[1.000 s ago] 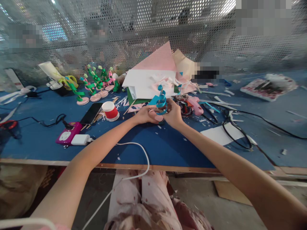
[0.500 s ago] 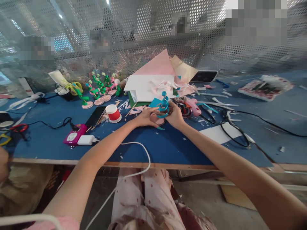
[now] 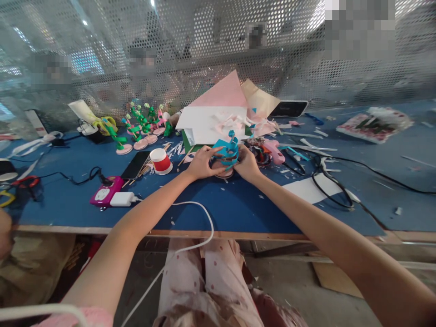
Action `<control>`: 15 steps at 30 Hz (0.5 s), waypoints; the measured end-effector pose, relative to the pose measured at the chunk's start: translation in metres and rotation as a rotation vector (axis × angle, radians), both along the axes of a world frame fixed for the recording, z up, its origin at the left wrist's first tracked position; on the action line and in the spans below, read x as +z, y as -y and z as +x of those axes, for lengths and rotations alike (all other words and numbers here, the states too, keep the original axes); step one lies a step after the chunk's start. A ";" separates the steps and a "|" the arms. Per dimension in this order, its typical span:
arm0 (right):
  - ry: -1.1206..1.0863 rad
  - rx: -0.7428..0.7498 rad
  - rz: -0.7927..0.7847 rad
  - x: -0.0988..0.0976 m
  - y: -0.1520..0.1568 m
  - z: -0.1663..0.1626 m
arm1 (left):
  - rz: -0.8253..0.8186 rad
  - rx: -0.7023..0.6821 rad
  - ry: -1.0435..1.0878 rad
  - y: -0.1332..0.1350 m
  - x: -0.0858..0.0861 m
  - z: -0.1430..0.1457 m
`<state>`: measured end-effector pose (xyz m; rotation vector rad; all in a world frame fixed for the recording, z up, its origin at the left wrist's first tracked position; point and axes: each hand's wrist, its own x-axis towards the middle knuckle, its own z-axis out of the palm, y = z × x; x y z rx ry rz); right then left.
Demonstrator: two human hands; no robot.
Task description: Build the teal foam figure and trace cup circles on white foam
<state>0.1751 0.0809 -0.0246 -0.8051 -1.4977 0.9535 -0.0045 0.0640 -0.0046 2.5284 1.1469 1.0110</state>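
Note:
A coiled strip of bright blue paper (image 3: 233, 149) is held between my two hands at the middle of the table. My left hand (image 3: 202, 164) grips its left side, with thumb and fingers curved around the coil. On the other side, my right hand (image 3: 248, 164) pinches the coil's right edge, its fingertips partly hidden. A round pink base (image 3: 222, 172) shows below the coil; whether the two are joined I cannot tell. Just behind the left fingers is a flat blue paper piece (image 3: 220, 144).
A red and white paper cup (image 3: 161, 161) stands left of my hands, near a purple power adapter (image 3: 106, 192). Several small green paper plants (image 3: 139, 131) are farther back. White paper sheets (image 3: 204, 120) lie behind; a pink glue gun (image 3: 274, 152) and black cable (image 3: 316, 181) lie right.
The coil has shifted slightly left and its loose lower end, which stuck out below the left hand, is now drawn in. The round pink base shows more beneath it.

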 end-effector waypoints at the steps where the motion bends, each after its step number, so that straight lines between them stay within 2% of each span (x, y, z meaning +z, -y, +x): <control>1: 0.003 -0.001 -0.007 0.001 0.000 0.000 | 0.006 -0.027 0.039 -0.001 -0.001 0.000; 4: -0.007 0.012 -0.042 0.002 0.000 -0.001 | -0.012 -0.088 0.165 -0.002 -0.007 0.005; 9: -0.016 0.069 -0.103 0.005 0.001 -0.003 | -0.001 0.041 0.315 -0.005 -0.013 0.017; 15: 0.097 -0.005 -0.086 0.006 0.001 -0.002 | -0.076 0.102 0.485 -0.009 -0.010 0.017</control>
